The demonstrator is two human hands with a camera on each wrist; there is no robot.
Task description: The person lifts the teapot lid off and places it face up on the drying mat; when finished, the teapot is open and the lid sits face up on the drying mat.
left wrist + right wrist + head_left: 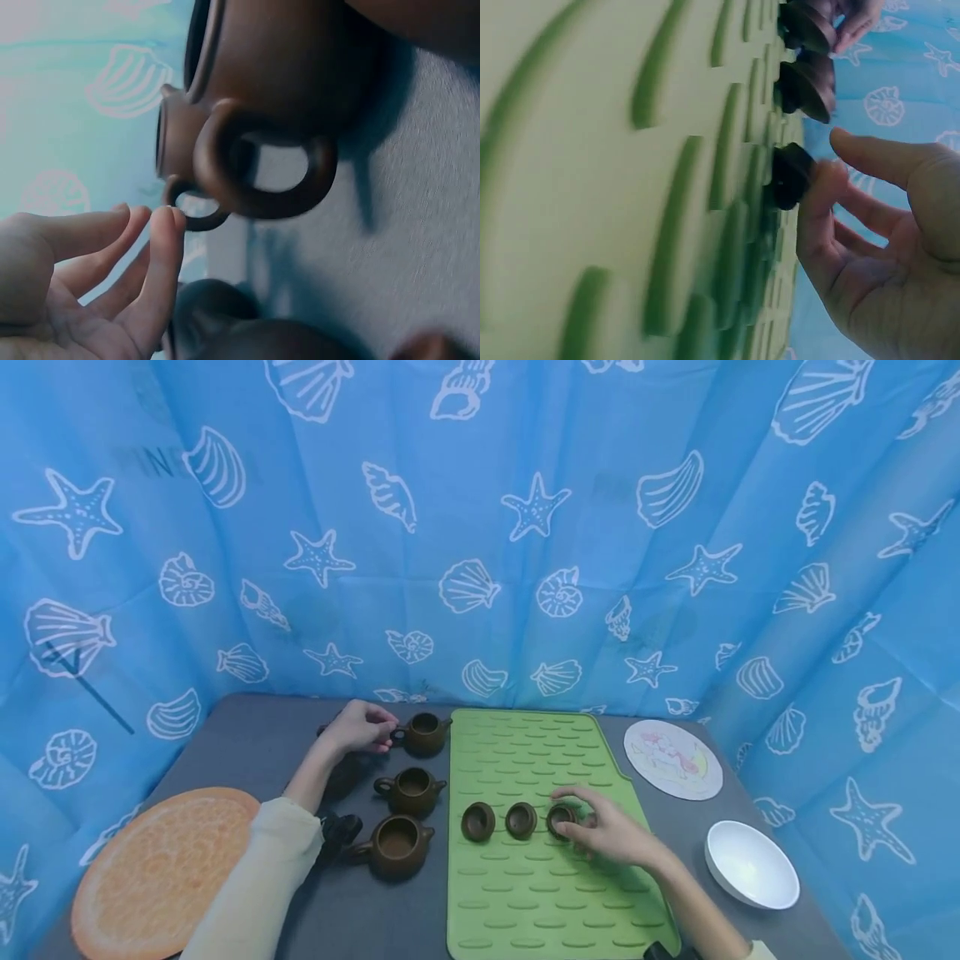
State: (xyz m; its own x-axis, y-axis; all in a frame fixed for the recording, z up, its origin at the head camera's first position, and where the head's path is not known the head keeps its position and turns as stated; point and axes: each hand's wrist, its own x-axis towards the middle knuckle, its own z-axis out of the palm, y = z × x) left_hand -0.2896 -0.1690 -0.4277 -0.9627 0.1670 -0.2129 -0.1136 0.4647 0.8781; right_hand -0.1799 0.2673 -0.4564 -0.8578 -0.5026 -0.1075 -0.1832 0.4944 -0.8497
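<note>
Head view shows a grey table [247, 752] under both hands, backed by a blue curtain [480, 527] printed with shells and starfish. Between the hands lies a green ribbed mat [540, 877], and the right hand [603, 831] rests on it. Near the left forearm, on its outer side, sits a round orange mat [161, 868]. Beyond the right hand is a pale round coaster [672, 758], and to its outer side a white bowl [750, 864]. Three brown teapots stand without lids in a column just beside the mat: the far teapot [424, 733] at the left hand [360, 727], the middle teapot [411, 790] and the near teapot [396, 843] beside the left forearm. The left hand's fingers are loosely bent and nearly straight, their tips at the far teapot's handle; in the left wrist view they do not close round it. Three small brown lids lie in a row on the mat: two lids [498, 821] lie toward the teapots, and the third lid [561, 819] is touched by the right hand's relaxed fingertips [821, 187], thumb apart, not clamped around it.
</note>
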